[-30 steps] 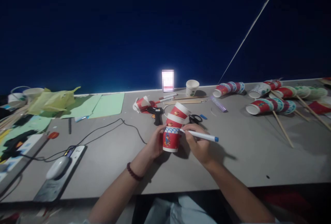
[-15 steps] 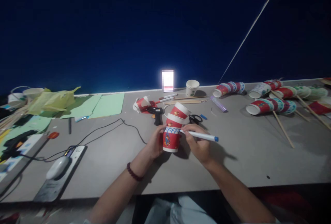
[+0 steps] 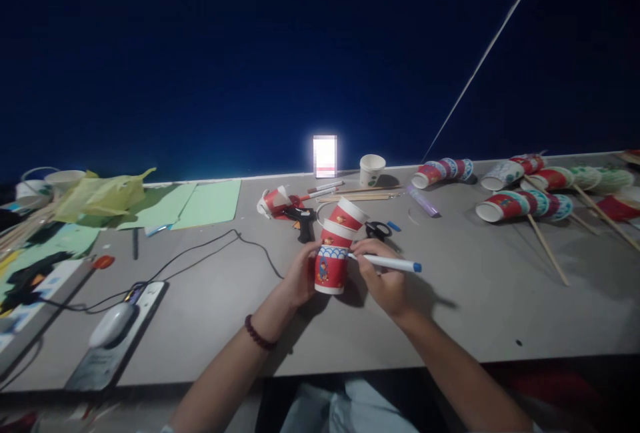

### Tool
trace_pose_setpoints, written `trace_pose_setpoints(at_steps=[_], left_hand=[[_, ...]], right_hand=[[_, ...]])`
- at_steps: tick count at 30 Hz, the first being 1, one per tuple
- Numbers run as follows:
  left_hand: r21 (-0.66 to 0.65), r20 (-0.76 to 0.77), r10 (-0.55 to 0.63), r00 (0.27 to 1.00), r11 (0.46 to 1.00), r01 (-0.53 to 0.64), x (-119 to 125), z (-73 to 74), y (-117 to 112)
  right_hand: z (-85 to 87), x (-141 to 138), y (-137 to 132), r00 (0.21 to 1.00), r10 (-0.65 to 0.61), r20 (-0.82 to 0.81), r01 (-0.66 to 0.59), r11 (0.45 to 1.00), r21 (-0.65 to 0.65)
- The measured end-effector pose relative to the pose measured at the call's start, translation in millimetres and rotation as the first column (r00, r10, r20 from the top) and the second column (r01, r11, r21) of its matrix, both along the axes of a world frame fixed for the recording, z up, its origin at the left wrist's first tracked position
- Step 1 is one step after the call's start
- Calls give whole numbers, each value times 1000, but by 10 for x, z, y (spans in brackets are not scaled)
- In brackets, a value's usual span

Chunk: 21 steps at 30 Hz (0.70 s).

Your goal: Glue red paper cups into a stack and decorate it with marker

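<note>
A stack of red and white paper cups (image 3: 331, 275), joined in a bent column, is held by my left hand (image 3: 301, 274) from its left side. Blue scallop lines run across a white band on the cups. My right hand (image 3: 384, 278) is closed round a white marker with a blue end (image 3: 393, 262), its tip touching or very near the right edge of that band. The fingertips of my right hand are close against the cups. Just behind lie black-handled scissors (image 3: 379, 229) and a small blue cap (image 3: 394, 226).
Beyond the cups are a black glue gun (image 3: 303, 221), a cut cup (image 3: 276, 199), thin wooden sticks (image 3: 363, 197) and a white paper cup (image 3: 373, 171). Decorated cup columns (image 3: 525, 206) lie at right. Green paper (image 3: 207, 205), a power strip (image 3: 43, 306) and a phone (image 3: 107, 359) are at left.
The outer end of the marker has dipped very slightly. Both hands and the cups stay in nearly the same place.
</note>
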State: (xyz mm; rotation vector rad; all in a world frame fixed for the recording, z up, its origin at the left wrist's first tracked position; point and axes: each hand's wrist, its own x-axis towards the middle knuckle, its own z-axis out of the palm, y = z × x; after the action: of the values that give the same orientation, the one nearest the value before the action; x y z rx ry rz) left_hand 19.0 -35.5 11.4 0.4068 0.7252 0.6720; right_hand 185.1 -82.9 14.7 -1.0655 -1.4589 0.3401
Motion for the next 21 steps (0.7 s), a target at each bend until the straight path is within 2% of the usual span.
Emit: trace_pose_setpoints(at_steps=[5, 12, 21], left_hand=[[-3, 6, 65, 998, 998, -65, 23, 35, 4], [-17, 26, 56, 998, 998, -56, 42, 84, -5], [30, 75, 15, 997, 999, -18, 17, -48, 10]], right_hand=[[-35, 6, 13, 999, -37, -5, 37, 999, -13], [-48, 9, 27, 1000, -20, -5, 20, 1000, -22], [-117, -6, 24, 999, -2, -33, -2, 996, -93]])
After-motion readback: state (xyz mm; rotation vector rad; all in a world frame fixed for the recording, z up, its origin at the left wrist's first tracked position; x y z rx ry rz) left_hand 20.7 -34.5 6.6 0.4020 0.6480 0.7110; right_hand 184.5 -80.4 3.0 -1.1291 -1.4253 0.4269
